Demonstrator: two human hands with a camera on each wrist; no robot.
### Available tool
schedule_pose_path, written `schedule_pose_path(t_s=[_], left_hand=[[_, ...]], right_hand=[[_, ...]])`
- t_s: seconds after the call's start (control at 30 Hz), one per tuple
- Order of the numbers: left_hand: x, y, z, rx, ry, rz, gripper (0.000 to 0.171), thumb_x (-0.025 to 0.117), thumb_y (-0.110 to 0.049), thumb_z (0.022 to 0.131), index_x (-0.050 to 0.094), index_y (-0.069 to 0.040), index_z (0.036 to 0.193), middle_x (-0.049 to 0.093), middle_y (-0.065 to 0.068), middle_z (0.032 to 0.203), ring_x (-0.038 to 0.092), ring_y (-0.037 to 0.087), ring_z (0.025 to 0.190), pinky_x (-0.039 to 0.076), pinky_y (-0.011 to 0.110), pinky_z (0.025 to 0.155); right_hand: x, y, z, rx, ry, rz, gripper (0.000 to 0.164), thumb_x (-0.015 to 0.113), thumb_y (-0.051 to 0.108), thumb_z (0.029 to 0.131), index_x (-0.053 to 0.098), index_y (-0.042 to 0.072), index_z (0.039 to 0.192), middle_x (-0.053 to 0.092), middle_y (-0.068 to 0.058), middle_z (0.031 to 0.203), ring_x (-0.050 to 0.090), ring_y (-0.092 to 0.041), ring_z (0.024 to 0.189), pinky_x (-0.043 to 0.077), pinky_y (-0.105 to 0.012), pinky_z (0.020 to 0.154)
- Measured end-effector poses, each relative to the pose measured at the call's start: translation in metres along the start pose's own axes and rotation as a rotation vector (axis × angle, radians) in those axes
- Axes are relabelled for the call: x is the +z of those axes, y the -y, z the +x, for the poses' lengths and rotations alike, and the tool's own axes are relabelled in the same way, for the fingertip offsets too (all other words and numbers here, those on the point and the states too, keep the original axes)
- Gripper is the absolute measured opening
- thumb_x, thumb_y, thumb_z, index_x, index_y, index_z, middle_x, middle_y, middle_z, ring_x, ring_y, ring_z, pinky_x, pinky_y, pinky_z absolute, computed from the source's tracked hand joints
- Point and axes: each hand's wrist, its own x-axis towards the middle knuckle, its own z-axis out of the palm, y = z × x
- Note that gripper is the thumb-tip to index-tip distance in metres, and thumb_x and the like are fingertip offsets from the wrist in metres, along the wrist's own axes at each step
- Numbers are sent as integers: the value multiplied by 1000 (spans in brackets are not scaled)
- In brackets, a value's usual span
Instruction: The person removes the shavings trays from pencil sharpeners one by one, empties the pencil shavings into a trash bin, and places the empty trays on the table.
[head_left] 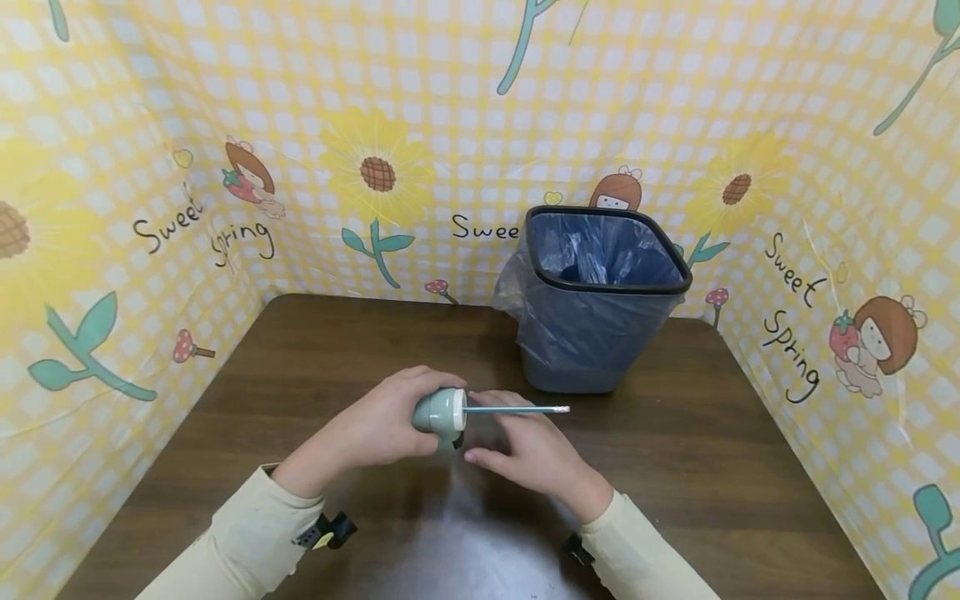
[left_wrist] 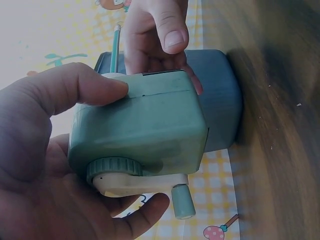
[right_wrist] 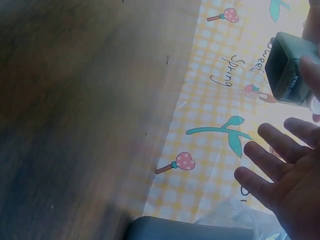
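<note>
My left hand (head_left: 375, 423) grips a green crank pencil sharpener (left_wrist: 140, 125) above the table, its thumb across one side and the other fingers beneath. On the sharpener's side the pale crank arm (left_wrist: 135, 185) and its green knob (left_wrist: 183, 202) show in the left wrist view. A teal pencil (head_left: 517, 409) with an eraser end sticks out of the sharpener's white front, pointing right in the head view. Close beside it is my right hand (head_left: 536, 450), fingers spread and extended in the right wrist view, holding nothing.
A blue trash bin (head_left: 577, 342) with a black rim and a clear plastic liner stands at the back right of the brown wooden table (head_left: 337, 333). Yellow checked cloth (head_left: 450, 125) with flower prints hangs around the table's back and sides.
</note>
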Motion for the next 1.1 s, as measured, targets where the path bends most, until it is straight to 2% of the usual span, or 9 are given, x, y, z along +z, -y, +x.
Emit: schedule_pose_path(t_s=[0.4, 0.63, 0.77, 0.93, 1.1], left_hand=[[-1, -4, 2, -14, 25, 10, 68, 78, -15, 73, 60, -28, 137, 60, -8, 122, 55, 15, 96, 48, 33, 77], [-2, -5, 4, -1, 31, 10, 67, 78, -15, 71, 61, -26, 135, 60, -8, 120, 55, 14, 94, 49, 32, 75], [-1, -6, 5, 5, 32, 8, 67, 78, -16, 71, 60, -26, 135, 60, -8, 119, 55, 13, 93, 49, 32, 76], [-1, -9, 7, -12, 40, 5, 66, 79, -17, 72, 60, -22, 135, 61, -7, 119, 56, 14, 94, 49, 33, 78], [-2, -10, 8, -38, 46, 9, 65, 81, -18, 73, 60, -18, 134, 62, -5, 121, 56, 16, 97, 50, 35, 80]], right_hand=[[3, 3, 2, 14, 5, 39, 75, 70, 61, 89, 46, 28, 152, 53, 10, 148, 45, -11, 141, 42, -37, 114], [5, 4, 4, 3, -2, 74, 70, 70, 62, 89, 49, 32, 149, 54, 14, 145, 46, -8, 139, 43, -37, 113], [5, 5, 4, -4, -13, 96, 68, 73, 57, 89, 50, 33, 148, 55, 14, 144, 46, -6, 139, 44, -36, 112], [4, 7, 5, -13, -30, 117, 67, 77, 50, 89, 52, 30, 147, 57, 13, 143, 49, -7, 137, 45, -35, 111], [3, 8, 5, 12, -29, 121, 64, 77, 51, 88, 55, 29, 145, 58, 10, 141, 52, -7, 133, 47, -35, 109]])
